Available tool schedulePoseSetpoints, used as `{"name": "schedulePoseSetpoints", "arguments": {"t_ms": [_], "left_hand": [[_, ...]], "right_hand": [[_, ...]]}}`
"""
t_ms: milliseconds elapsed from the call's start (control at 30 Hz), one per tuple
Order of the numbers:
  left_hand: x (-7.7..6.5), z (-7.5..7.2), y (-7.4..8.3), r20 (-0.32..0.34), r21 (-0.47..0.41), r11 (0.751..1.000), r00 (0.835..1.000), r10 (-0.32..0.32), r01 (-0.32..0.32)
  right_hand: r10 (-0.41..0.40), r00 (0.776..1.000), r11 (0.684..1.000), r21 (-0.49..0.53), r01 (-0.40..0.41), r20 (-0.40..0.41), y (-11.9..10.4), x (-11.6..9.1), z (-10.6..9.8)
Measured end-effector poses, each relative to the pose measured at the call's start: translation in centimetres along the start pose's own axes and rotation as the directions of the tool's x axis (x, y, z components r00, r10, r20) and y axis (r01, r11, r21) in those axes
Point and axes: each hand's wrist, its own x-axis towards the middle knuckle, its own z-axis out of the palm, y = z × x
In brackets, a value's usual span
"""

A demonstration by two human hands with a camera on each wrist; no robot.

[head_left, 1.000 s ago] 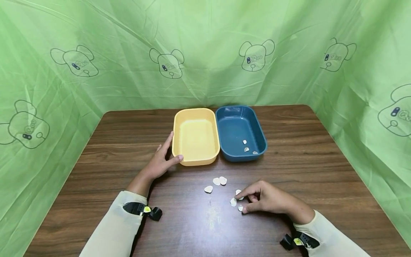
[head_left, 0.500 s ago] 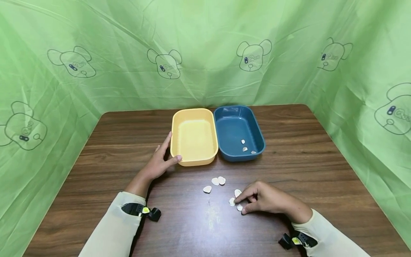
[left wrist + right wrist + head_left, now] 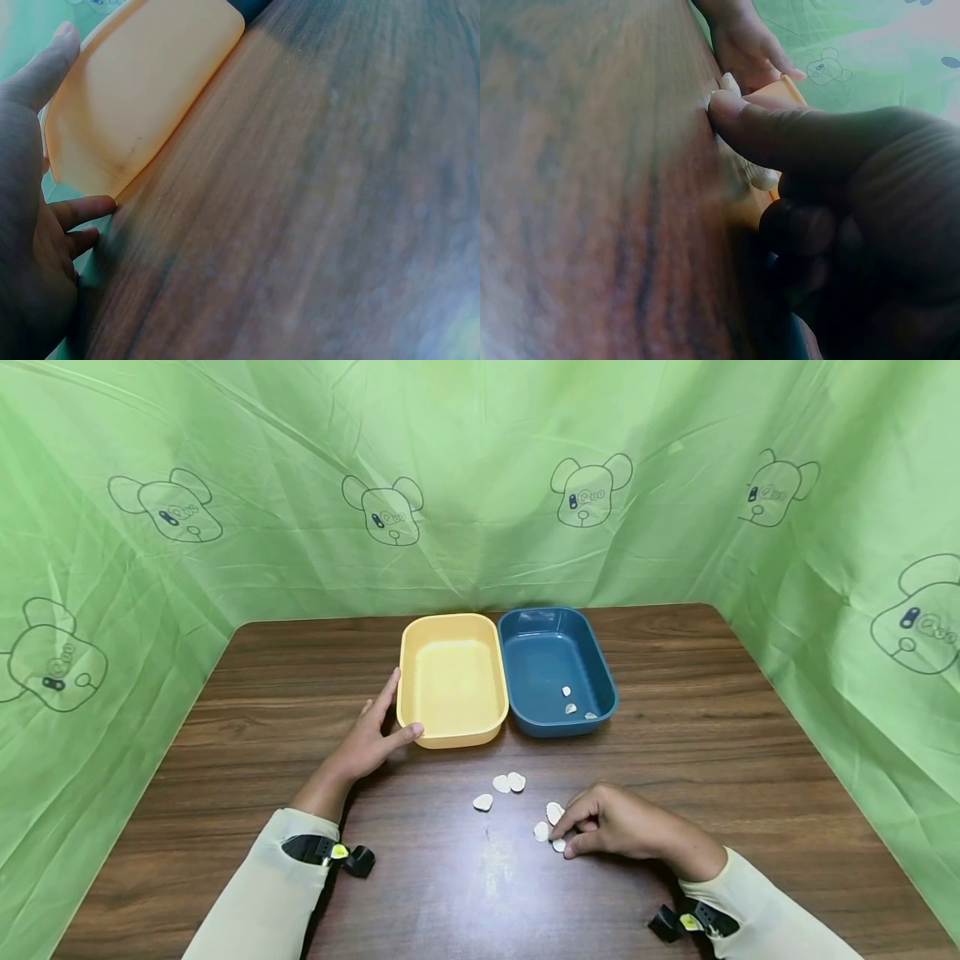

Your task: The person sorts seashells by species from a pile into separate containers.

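Right fingers [image 3: 576, 810] closed in, pinching a white bit [image 3: 558, 846], left hand's [image 3: 362, 747] spread, probably steadying the yellow tub [image 3: 461, 741] by the table's [image 3: 671, 652] far edge.

brown wood-grain table [image 3: 247, 718], yellow bin [image 3: 453, 685], blue bin [image 3: 551, 660], small pale pieces [image 3: 501, 784]

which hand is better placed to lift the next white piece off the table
Right, probably: the right hand has its thumb and forefinger at a white piece, while the left hand touches the yellow tub.
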Motion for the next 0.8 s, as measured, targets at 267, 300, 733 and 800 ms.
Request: {"name": "schedulePoseSetpoints", "arguments": {"t_ms": [267, 300, 733, 800], "left_hand": [[-0.01, 0.06, -0.04, -0.001, -0.005, 1.0, 1.0, -0.003, 0.003], [0.0, 0.06, -0.03, -0.001, -0.007, 1.0, 1.0, -0.002, 0.002], [0.07, 0.11, -0.1, -0.009, -0.005, 1.0, 1.0, 0.011, -0.011], [0.09, 0.07, -0.14, -0.01, -0.01, 1.0, 1.0, 0.012, -0.012]], "right_hand": [[-0.009, 1.0, 1.0, 0.003, 0.009, 0.002, 0.0, -0.06, 0.02], [-0.007, 1.0, 1.0, 0.011, 0.007, 0.001, -0.02, -0.07, 0.02], [0.03, 0.995, 0.996, 0.084, -0.022, -0.095, 0.0, -0.07, 0.09], [0.024, 0.994, 0.997, 0.081, -0.016, -0.109, -0.05, 0.01, 0.01]]}}
